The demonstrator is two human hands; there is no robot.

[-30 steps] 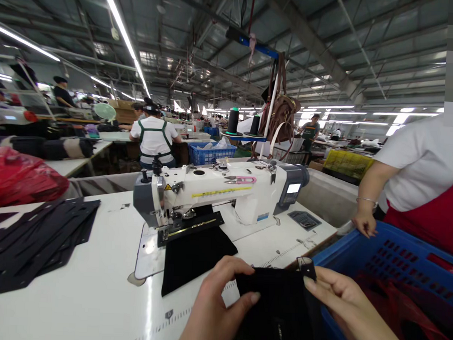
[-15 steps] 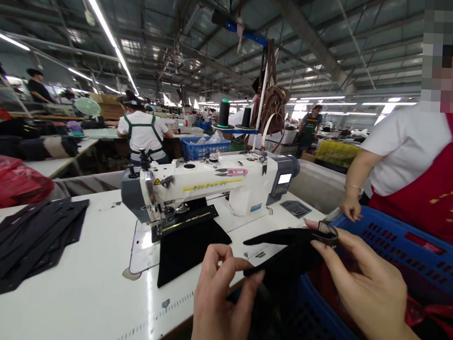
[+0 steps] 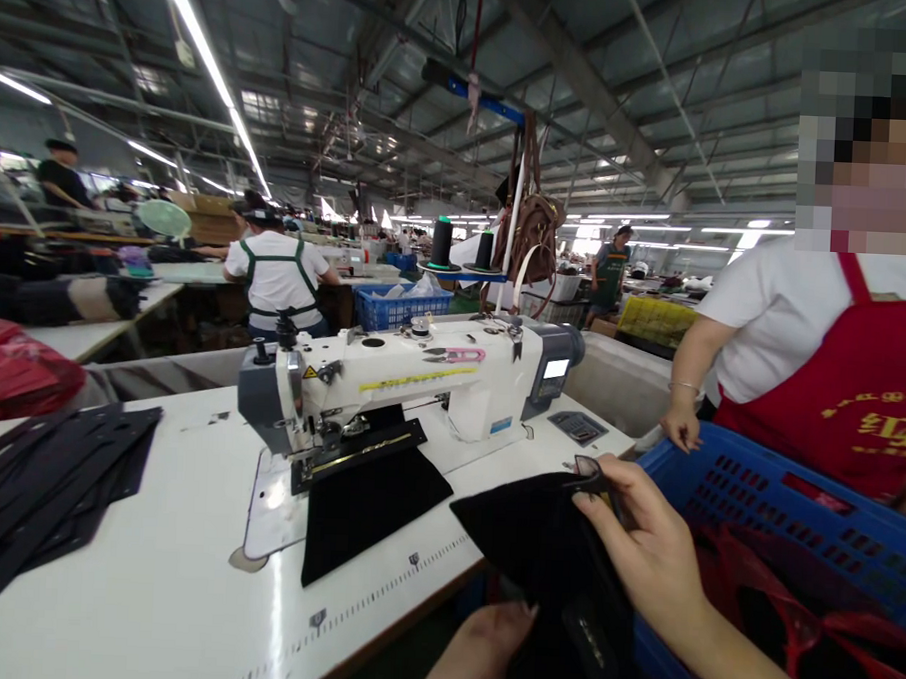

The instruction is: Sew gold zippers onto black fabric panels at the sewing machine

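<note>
My right hand (image 3: 658, 549) pinches the top of a folded black fabric piece (image 3: 542, 534) just past the table's front edge. A small dark see-through bit sticks up by its fingertips. Low in the view, my left hand (image 3: 477, 646) grips the same piece by its left side, its fingers partly hidden. A pale, illegible mark shows on the lower fabric. Another black fabric piece (image 3: 375, 506), with a gold-toothed zipper (image 3: 362, 454) along its far edge, lies flat at the needle end of the white sewing machine (image 3: 473, 395).
Dark strips (image 3: 48, 492) lie piled on the table's left. A blue plastic basket (image 3: 724, 471) with red bagging stands at right. Beyond it is a co-worker in a red apron (image 3: 833, 396), one hand near the rim. Thread cones (image 3: 442, 244) stand behind the machine.
The black piece has swung down, opening a broader face with the pale mark. My left hand has dropped lower; my right hand has shifted left in view. The view has turned slightly right.
</note>
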